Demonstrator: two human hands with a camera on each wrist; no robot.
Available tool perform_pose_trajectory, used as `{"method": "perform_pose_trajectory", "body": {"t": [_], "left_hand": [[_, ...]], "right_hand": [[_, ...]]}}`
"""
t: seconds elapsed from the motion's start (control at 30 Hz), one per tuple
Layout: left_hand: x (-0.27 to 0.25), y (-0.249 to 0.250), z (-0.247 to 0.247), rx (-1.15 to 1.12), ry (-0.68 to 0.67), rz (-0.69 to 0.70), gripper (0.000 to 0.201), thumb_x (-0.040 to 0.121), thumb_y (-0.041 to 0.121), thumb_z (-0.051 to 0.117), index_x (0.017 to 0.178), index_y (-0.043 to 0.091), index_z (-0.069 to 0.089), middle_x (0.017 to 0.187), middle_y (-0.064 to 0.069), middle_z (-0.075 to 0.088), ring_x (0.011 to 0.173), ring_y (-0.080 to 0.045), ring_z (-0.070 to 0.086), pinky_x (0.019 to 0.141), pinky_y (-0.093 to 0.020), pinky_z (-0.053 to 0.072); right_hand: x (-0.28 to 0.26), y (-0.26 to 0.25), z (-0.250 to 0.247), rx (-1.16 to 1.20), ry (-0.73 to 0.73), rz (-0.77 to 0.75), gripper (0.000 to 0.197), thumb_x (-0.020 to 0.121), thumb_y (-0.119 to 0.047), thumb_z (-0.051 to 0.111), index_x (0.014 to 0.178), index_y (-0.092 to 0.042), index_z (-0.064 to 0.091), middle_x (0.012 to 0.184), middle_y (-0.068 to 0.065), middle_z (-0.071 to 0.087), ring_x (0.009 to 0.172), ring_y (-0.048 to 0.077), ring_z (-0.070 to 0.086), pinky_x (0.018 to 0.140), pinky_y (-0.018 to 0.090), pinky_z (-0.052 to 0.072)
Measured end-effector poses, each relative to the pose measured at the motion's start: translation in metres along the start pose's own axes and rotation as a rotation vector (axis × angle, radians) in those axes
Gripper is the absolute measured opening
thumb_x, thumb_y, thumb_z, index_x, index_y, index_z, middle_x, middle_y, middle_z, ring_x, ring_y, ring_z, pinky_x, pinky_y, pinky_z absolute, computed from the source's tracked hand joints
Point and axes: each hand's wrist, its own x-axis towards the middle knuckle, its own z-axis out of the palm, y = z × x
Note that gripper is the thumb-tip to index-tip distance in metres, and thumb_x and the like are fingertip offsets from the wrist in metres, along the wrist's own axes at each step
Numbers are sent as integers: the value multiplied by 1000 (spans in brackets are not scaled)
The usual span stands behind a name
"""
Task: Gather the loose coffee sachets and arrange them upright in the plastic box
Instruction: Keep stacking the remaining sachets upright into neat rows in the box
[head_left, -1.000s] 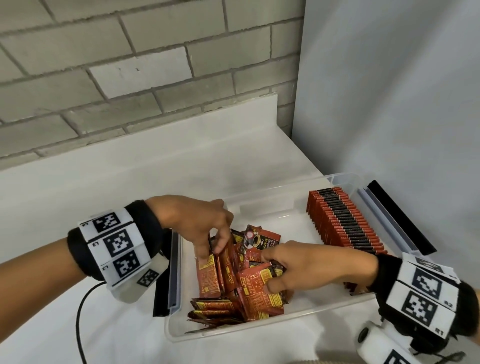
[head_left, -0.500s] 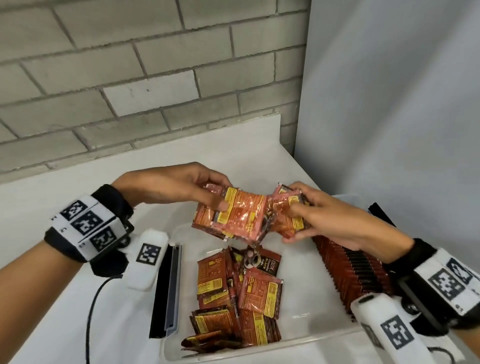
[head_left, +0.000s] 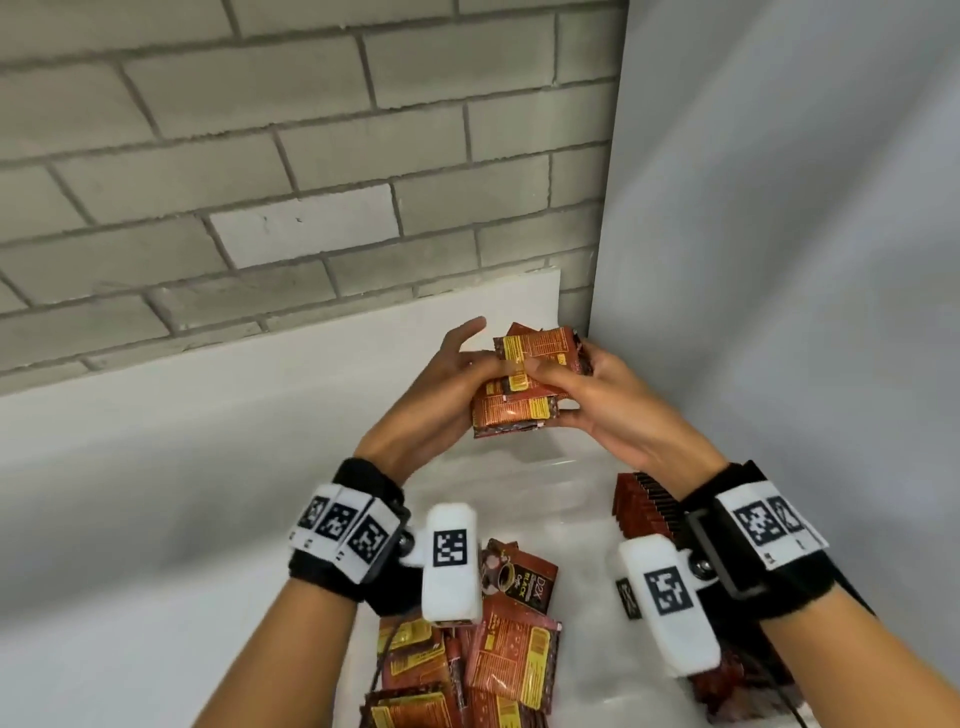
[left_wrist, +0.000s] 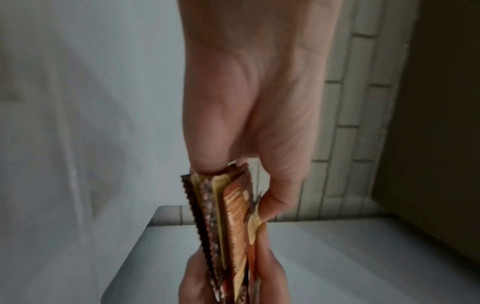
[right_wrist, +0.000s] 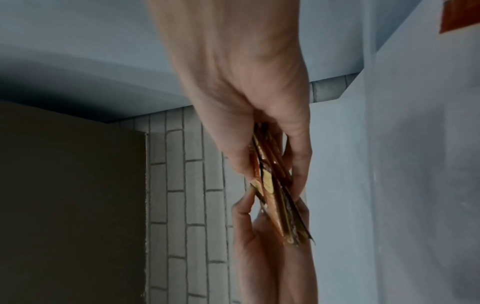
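The brick wall (head_left: 260, 171) stood ahead of me, and a plain grey panel (head_left: 779, 260) met it in the corner to my right. Below them ran the white counter (head_left: 182, 441), which carried the clear plastic box (head_left: 550, 488). Along the right side of the box a row of upright sachets (head_left: 644, 506) was packed edge to edge, partly hidden behind my right wrist. In the near part of the box a heap of loose sachets (head_left: 498, 639) lay flat and overlapping, red and yellow, one showing a coffee cup on its face.

On each wrist I wore a black band with white marker tags, and a white camera block hung under each one.

Above the far end of the box I held both hands close together, clamped on a small stack of sachets (head_left: 524, 384). My left hand (head_left: 441, 395) gripped the stack from the left, thumb on the top face and fingers underneath, with the forefinger lifted clear. My right hand (head_left: 597, 395) pinched it from the right, thumb (head_left: 545, 376) pressed on the yellow panel of the top sachet. The sachets in the stack were fanned and not squared. In the left wrist view the stack (left_wrist: 226, 226) showed edge-on, its crimped ends uneven, and in the right wrist view it (right_wrist: 275, 195) was splayed between the fingers of both hands.
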Motion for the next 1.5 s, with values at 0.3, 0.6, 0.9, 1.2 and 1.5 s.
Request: {"method": "perform_pose_trajectory", "body": {"t": [0.3,0.6,0.9,1.2,1.5], "left_hand": [[2,-36,11,-390,-246,-161,76,79,67,37,137,18,49,132,-18,58,122,-34,56,99,-63,42],[2,-31,6,-400,-213,-78,52,87,47,44,132,24,51,123,-16,65,111,-35,63,79,-48,58],[7,-34,2,-496,-182,19,43,93,4,49,131,23,53,126,-18,62,111,-45,61,88,-55,52],[8,-30,3,-448,0,186,42,91,-3,54,105,34,69,108,-4,73,106,-27,67,87,-44,56],[11,-33,1,-433,21,187,27,80,9,62,100,23,73,106,-8,73,102,-25,68,82,-37,58]], "right_hand": [[7,19,8,35,39,-80,30,95,-8,52,121,-20,45,111,9,65,97,18,68,81,33,56],[11,29,-5,-275,16,-133,45,80,-53,66,121,-42,51,115,-3,62,114,19,58,95,37,51],[19,28,-18,-190,306,-180,37,81,-21,74,112,-22,53,101,0,63,98,18,65,80,32,57],[19,29,-11,-10,221,-31,42,84,-14,70,121,-22,50,97,6,67,82,14,66,75,25,52],[19,29,-11,284,167,71,25,84,-4,67,106,-8,56,89,5,74,82,16,71,81,33,55]]}}
